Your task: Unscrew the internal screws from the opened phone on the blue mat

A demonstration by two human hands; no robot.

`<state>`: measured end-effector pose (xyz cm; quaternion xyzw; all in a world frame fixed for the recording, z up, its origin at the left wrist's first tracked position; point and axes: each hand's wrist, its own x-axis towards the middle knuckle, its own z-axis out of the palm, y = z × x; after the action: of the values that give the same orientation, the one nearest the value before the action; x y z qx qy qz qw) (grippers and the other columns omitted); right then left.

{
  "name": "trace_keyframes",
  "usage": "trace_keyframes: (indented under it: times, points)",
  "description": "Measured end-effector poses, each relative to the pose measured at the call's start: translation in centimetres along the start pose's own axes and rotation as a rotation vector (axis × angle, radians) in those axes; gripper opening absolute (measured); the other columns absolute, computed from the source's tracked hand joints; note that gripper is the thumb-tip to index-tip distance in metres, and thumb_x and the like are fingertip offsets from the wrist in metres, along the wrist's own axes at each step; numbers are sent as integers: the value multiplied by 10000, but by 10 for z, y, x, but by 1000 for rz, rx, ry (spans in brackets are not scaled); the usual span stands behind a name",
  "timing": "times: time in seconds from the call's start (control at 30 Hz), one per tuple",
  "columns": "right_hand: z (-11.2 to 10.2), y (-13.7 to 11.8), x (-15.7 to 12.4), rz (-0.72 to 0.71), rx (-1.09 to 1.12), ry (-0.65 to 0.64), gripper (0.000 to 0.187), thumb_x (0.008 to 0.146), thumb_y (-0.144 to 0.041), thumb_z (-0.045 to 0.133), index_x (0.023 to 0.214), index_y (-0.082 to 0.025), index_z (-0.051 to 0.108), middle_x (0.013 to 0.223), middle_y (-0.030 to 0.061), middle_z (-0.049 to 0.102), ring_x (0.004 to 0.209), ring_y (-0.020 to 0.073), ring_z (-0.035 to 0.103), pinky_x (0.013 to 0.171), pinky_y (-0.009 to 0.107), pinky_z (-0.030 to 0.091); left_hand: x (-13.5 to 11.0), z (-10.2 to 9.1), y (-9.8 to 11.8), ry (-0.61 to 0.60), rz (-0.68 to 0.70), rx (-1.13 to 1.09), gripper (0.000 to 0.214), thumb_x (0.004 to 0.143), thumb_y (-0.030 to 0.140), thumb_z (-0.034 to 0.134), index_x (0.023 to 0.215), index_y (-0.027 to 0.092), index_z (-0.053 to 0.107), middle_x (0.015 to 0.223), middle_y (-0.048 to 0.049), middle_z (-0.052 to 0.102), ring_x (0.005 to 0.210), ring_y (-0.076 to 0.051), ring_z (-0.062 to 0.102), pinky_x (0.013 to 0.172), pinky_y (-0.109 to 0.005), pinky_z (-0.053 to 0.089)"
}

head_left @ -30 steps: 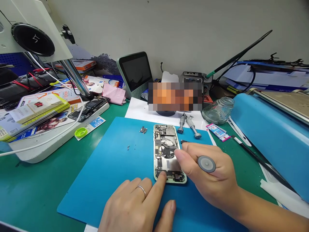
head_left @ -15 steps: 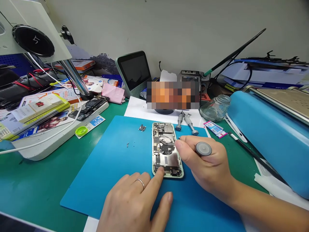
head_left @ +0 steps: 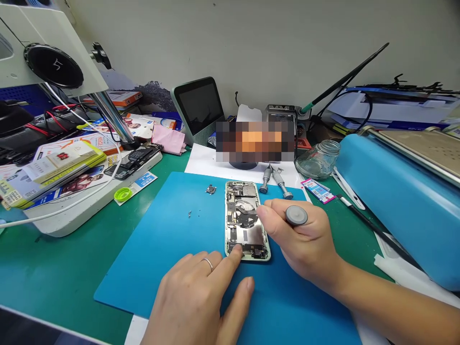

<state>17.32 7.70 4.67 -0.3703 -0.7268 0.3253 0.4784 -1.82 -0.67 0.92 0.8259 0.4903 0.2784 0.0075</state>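
Observation:
An opened smartphone [head_left: 247, 235] with a pale green frame lies on a blue mat [head_left: 158, 239], its inner parts bare. My left hand [head_left: 196, 297] rests open at its lower left, the index fingertip on the phone's bottom end and the thumb apart. Over the phone's right edge, my right hand [head_left: 302, 235] is closed around a screwdriver [head_left: 296, 215]; only its round grey end cap shows, and the fingers hide the tip. Left of the phone lie a small metal part [head_left: 211, 189] and some tiny pieces [head_left: 189, 214], probably screws.
Two grey screwdrivers [head_left: 265, 179] lie behind the phone by a glass jar [head_left: 319, 160]. A blue machine [head_left: 398, 206] stands at right. On the left are a microscope stand [head_left: 111, 115], boxes [head_left: 64, 163] and a green cap [head_left: 122, 194]. A screen device [head_left: 199, 105] is at the back.
The view has shifted slightly. My right hand keeps its grip on the screwdriver, and my left fingertip stays on the phone. Nothing was picked up or let go.

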Motion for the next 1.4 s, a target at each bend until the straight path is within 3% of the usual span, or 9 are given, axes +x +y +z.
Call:
trace_keyframes:
  times: [0.43, 0.7, 0.87, 1.1, 1.17, 1.23, 1.3, 1.4]
  points:
    - [0, 1, -1, 48, 52, 1, 519, 1017, -278, 577, 611, -245, 256, 563, -64, 227, 511, 109, 224, 467, 308, 216, -2, -3, -1, -39, -22, -27, 310, 1076, 369, 556, 1320, 237, 694, 834, 29, 751, 673, -151, 723, 574, -294, 553]
    - [-2, -1, 2, 35, 95, 32, 486, 993, -227, 549, 618, -246, 241, 575, -72, 208, 517, 98, 193, 465, 285, 208, -2, -2, 0, -25, -19, -27, 311, 1076, 372, 558, 1319, 238, 698, 824, 30, 748, 672, -149, 721, 572, -290, 541]
    - [0, -7, -2, 26, 91, 28, 482, 982, -213, 533, 615, -251, 222, 578, -73, 178, 510, 94, 162, 452, 282, 192, 2, -4, 8, -28, -110, -35, 311, 1070, 355, 533, 1289, 242, 723, 824, 22, 745, 691, -185, 717, 596, -336, 522]
    - [-20, -20, 3, 26, -30, 87, 549, 1066, -455, 441, 602, -278, 207, 548, -56, 216, 496, 135, 221, 475, 331, 254, 9, -9, 13, -70, -180, -92, 341, 1059, 360, 517, 1301, 267, 738, 793, 11, 729, 663, -224, 708, 588, -362, 492]
    - [-33, -26, 16, 38, -119, 49, 580, 1077, -534, 389, 578, -278, 243, 544, -44, 264, 493, 141, 250, 478, 329, 277, 9, -10, 13, -80, -194, -97, 330, 1054, 356, 533, 1292, 269, 744, 797, 12, 735, 667, -228, 709, 588, -362, 483]
    - [-47, -32, 30, 79, -261, -51, 568, 1044, -548, 510, 574, -255, 384, 564, -28, 387, 515, 142, 341, 501, 317, 301, 10, -12, 14, -87, -192, -99, 316, 1049, 340, 552, 1285, 267, 749, 800, 15, 742, 672, -228, 711, 588, -359, 479]
    - [-58, -32, 39, 130, -428, -204, 454, 965, -502, 676, 615, -224, 600, 586, -13, 540, 530, 145, 454, 512, 303, 325, 10, -12, 14, -92, -186, -97, 311, 1044, 324, 561, 1281, 258, 752, 817, 12, 752, 692, -239, 723, 594, -367, 487]
    - [-67, -24, 38, 187, -662, -343, 196, 902, -403, 758, 827, -228, 802, 658, 14, 728, 579, 193, 608, 532, 297, 370, 11, -13, 13, -91, -176, -90, 311, 1038, 316, 565, 1273, 244, 755, 836, 5, 763, 715, -261, 737, 595, -383, 502]
